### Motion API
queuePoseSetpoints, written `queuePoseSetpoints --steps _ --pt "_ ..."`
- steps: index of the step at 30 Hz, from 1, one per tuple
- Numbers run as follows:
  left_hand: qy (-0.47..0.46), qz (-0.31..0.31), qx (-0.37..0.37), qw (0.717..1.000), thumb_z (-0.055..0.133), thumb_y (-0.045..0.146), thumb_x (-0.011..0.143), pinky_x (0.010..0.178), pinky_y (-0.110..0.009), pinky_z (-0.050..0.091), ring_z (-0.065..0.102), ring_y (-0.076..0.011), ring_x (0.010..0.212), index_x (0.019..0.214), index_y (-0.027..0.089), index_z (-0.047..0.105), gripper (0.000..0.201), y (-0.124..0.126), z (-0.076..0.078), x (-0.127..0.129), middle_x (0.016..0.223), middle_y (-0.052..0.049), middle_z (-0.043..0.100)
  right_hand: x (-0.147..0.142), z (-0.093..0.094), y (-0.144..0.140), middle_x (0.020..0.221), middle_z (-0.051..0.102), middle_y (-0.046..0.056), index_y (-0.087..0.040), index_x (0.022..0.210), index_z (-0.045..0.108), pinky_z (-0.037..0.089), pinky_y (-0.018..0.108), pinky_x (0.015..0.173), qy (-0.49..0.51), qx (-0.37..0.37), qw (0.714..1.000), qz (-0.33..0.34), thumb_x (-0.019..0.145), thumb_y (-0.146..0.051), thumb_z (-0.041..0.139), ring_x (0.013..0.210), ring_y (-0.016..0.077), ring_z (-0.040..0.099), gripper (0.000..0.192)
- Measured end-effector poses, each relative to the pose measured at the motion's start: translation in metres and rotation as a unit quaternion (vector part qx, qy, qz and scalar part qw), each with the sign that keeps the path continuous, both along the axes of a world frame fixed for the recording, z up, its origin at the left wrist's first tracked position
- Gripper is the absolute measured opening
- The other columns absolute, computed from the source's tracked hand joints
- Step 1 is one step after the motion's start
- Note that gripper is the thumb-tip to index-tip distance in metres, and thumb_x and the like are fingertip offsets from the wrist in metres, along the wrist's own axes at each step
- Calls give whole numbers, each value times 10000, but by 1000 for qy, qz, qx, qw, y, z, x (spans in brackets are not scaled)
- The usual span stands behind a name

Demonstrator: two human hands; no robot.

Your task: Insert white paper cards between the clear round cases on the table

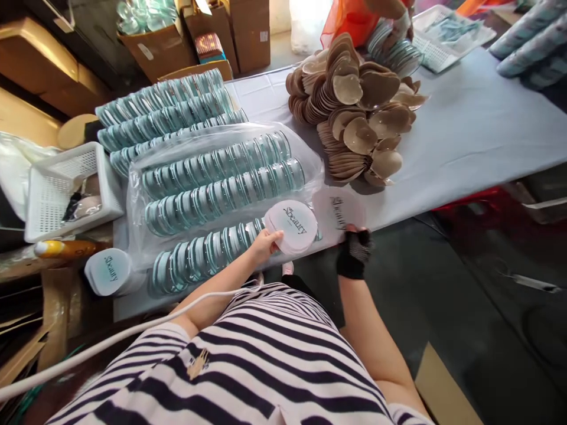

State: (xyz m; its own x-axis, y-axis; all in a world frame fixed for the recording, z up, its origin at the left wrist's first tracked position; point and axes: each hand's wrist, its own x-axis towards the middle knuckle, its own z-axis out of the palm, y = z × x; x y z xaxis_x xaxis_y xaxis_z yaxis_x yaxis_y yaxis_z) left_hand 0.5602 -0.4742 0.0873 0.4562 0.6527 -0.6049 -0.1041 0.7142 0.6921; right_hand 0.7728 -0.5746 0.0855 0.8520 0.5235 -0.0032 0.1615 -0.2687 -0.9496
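Observation:
My left hand (266,245) pinches a small stack of round white printed cards (293,229) by its left edge, over the front edge of the table. In a black fingerless glove, my right hand (354,252) grips one round printed card (339,211) by its near edge; this card is slightly blurred. Close to the left stack lie rows of clear round cases with pale blue discs (225,192), some on a clear plastic bag (312,165). Beyond my hands are nested brown bra cups (354,118). Another stack of round cards (108,271) stands at the left corner.
A white basket (108,189) holding a few items stands at the left, near a yellow-orange object (48,248). Cardboard boxes (155,50) line the back. Across the table, a co-worker's hand (394,26) is near more round cases. A white cable (133,326) crosses my left arm.

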Motion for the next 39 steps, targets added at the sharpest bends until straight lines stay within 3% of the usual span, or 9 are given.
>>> queuePoseSetpoints --steps 3,8,13,17,21,25,32,35,39 --pt "-38 72 -3 997 827 340 635 756 -335 590 724 -251 856 965 130 691 414 19 3 24 861 -87 763 46 1 -35 823 688 100 -148 878 672 484 322 730 -182 -112 976 -32 871 -493 477 763 202 613 396" --pt "-89 97 -11 991 769 256 708 799 -265 557 716 -198 930 935 158 688 261 58 -9 102 866 -42 766 52 -6 -75 939 729 133 -170 1035 742 445 310 777 -304 -287 883 213 922 -370 394 868 236 647 417" --pt "-70 68 -10 995 798 205 679 930 -294 512 704 -212 994 885 131 702 240 62 -39 147 870 -59 768 37 -30 -30 971 717 169 -143 1110 718 413 309 784 -296 -347 843 285 969 -345 342 896 244 635 450" --pt "-68 76 -9 995 794 199 689 1025 -351 472 675 -245 1091 944 116 705 283 62 -56 142 975 -93 767 38 -38 17 995 711 166 -147 1167 646 380 283 715 -269 -402 793 371 985 -337 366 888 231 646 384" --pt "-63 89 -20 994 766 193 720 1030 -345 476 664 -241 1119 997 124 702 293 65 -62 134 1029 -92 761 41 -26 23 854 708 113 -174 1191 563 326 266 618 -227 -487 773 337 992 -405 372 745 219 653 360" --pt "-66 87 -39 993 756 182 730 1017 -359 492 675 -245 1095 1033 130 697 313 66 -58 135 1020 -85 763 43 -28 19 896 711 89 -196 1099 587 280 255 584 -213 -464 792 334 983 -344 396 724 182 641 269" --pt "-61 78 -49 994 745 164 746 1044 -361 476 666 -245 1118 1023 124 702 283 66 -52 134 1020 -89 763 43 -68 36 993 715 109 -182 1122 642 372 240 645 -151 -417 840 313 925 -252 469 799 180 637 272" --pt "-71 74 -40 994 768 173 725 1067 -373 456 654 -251 1144 1023 125 701 309 64 -52 134 1026 -90 762 48 -69 31 833 708 98 -170 1126 651 403 238 595 60 -383 854 347 883 -267 510 647 155 601 297" --pt "-76 74 -20 994 811 207 680 1094 -394 424 624 -265 1195 1010 121 700 358 58 -51 137 1039 -103 759 62 -68 20 556 574 -3 -112 1201 600 368 232 451 349 -269 808 392 795 -404 568 441 123 461 501"
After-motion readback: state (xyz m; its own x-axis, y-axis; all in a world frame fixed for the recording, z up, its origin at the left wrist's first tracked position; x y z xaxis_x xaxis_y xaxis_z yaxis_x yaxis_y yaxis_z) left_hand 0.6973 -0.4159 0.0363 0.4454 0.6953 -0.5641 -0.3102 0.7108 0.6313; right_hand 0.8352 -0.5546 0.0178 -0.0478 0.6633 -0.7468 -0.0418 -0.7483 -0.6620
